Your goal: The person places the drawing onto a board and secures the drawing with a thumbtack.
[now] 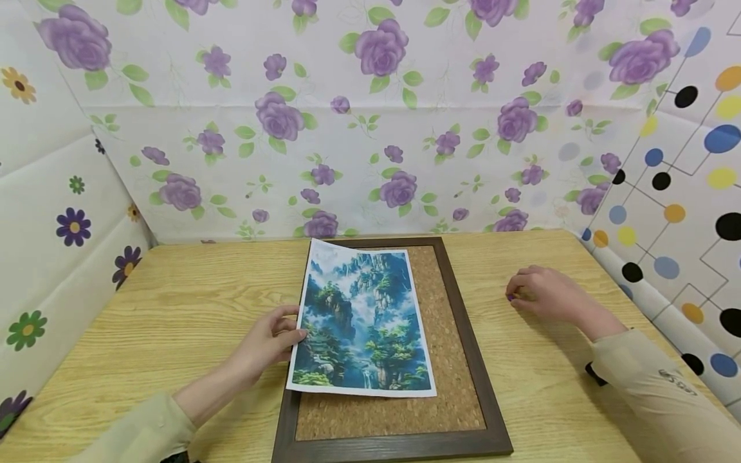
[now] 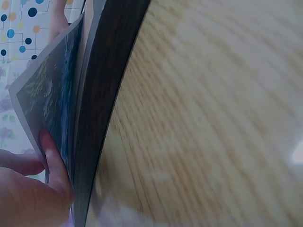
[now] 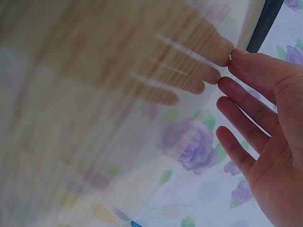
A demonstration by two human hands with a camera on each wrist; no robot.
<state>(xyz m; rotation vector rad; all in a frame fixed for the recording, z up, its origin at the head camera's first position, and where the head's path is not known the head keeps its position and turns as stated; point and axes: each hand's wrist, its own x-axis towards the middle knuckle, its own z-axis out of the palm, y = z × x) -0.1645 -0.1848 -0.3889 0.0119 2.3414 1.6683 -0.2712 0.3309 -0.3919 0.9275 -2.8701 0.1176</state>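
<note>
My left hand (image 1: pixel 263 344) pinches the left edge of a printed landscape picture (image 1: pixel 361 321), thumb on top. The sheet shows blue-green mountains with a white border. It lies tilted over a cork board (image 1: pixel 393 418) with a dark brown frame (image 1: pixel 463 321), and its upper left corner lifts off. In the left wrist view the sheet (image 2: pixel 47 90) bows up above the frame's side. To the right of the board, low at the table, my right hand (image 1: pixel 544 292) pinches a tiny purple piece (image 1: pixel 511 297) between thumb and forefinger, mostly hidden. The other fingers spread apart in the right wrist view.
The wooden table (image 1: pixel 202 276) carries the board. Behind it rises a wall covering with purple roses (image 1: pixel 382 48). Side coverings stand close, one with flowers (image 1: pixel 73 227) at left, one with coloured dots (image 1: pixel 666 267) at right.
</note>
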